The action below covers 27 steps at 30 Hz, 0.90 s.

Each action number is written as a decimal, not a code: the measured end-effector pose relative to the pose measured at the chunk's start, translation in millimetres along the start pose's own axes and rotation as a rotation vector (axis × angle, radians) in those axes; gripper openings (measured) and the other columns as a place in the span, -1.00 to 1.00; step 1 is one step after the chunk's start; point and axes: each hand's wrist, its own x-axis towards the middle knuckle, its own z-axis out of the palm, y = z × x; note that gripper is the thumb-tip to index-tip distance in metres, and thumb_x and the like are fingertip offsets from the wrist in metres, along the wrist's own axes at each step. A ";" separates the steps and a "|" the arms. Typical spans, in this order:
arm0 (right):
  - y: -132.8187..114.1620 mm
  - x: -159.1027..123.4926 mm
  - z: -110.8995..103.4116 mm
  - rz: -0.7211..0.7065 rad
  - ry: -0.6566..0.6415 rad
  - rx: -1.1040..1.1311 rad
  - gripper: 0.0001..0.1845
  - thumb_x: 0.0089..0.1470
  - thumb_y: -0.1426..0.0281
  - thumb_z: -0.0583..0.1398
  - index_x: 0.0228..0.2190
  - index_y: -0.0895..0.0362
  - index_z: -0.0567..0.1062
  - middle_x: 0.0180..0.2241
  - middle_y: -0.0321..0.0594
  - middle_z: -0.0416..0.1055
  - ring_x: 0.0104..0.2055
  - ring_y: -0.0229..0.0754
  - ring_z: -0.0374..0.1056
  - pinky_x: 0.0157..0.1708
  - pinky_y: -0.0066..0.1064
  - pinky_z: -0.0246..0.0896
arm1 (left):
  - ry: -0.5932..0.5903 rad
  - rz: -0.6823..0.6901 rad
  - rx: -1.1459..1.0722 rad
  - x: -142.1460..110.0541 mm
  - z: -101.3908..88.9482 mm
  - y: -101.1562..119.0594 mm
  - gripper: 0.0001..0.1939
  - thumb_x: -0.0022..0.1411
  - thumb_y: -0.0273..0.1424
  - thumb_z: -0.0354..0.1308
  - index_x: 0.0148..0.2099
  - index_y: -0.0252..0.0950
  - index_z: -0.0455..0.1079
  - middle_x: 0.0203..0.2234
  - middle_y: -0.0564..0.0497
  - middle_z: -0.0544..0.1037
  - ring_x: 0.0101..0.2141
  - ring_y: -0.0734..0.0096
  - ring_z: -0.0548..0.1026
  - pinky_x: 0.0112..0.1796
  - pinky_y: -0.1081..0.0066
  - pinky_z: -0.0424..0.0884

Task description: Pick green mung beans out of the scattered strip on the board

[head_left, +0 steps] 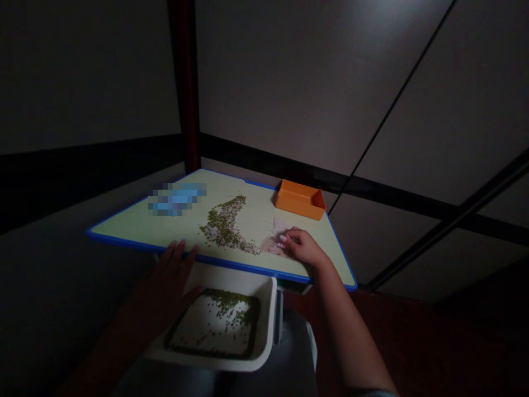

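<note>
A pile of small green beans (225, 225) lies spread on a pale tabletop with a blue rim (136, 225). My right hand (301, 246) rests on the table to the right of the beans, fingers curled and pinched on a thin clear plastic piece (276, 234). My left hand (176, 270) holds the left side of a white tray (268, 309) just below the table's near edge, fingers stretched up to the rim. Green beans (227, 306) lie scattered in the tray, mostly along its sides.
An orange open box (300, 199) stands at the table's far right corner. A blurred blue patch (177, 198) sits at the far left of the tabletop. A dark red post (185, 82) rises behind the table. The surroundings are dim.
</note>
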 end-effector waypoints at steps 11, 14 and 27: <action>-10.1 -1.8 -0.7 -0.026 -0.034 0.057 -0.61 0.24 0.25 0.16 -0.60 0.12 0.36 -0.50 -0.28 0.28 -0.34 -0.19 0.24 -0.29 -0.40 0.14 | -0.011 -0.009 0.002 0.0 1.4 -0.2 -0.22 0.26 -0.06 0.01 0.39 -0.38 0.05 0.39 -0.42 0.10 0.40 -0.17 0.04 0.20 -0.07 0.31; -10.8 -2.5 -1.4 -0.022 -0.024 0.072 -0.58 0.23 0.20 0.17 -0.61 0.12 0.37 -0.49 -0.27 0.28 -0.34 -0.19 0.24 -0.28 -0.39 0.15 | -0.013 -0.002 -0.002 -0.3 1.4 -0.9 -0.21 0.24 -0.06 0.06 0.39 -0.35 0.06 0.39 -0.40 0.11 0.40 -0.16 0.05 0.21 -0.04 0.31; -11.0 -2.6 -2.2 -0.042 -0.059 0.047 -0.56 0.24 0.22 0.17 -0.63 0.12 0.38 -0.54 -0.28 0.28 -0.36 -0.19 0.21 -0.30 -0.38 0.14 | 0.019 0.015 -0.021 -1.1 3.6 -3.7 -0.24 0.27 -0.06 -0.02 0.40 -0.34 0.05 0.38 -0.41 0.14 0.39 -0.17 0.07 0.17 -0.08 0.34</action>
